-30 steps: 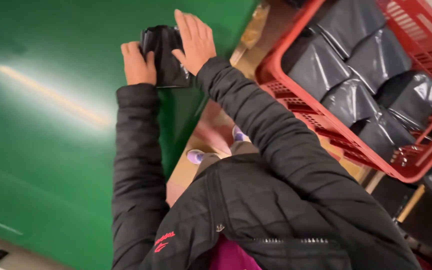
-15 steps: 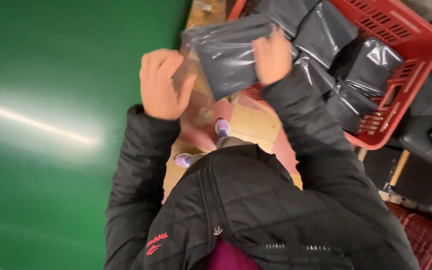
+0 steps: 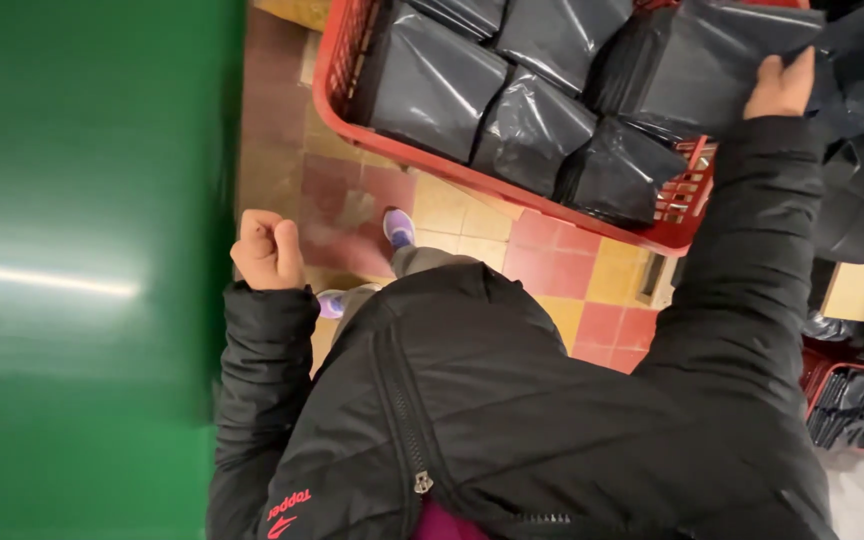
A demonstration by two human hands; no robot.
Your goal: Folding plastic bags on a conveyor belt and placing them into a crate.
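Black bag (image 3: 712,70) gripped by right hand (image 3: 780,88) over red crate (image 3: 512,185); left hand (image 3: 267,250) fisted, empty, beside green table (image 3: 82,270).

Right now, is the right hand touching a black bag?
Touching. Head view: right hand fingers lie on the black plastic bag over the red crate.

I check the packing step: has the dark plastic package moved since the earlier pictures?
Yes. The dark plastic package went from above the green table over to the red crate, where the right hand holds it.
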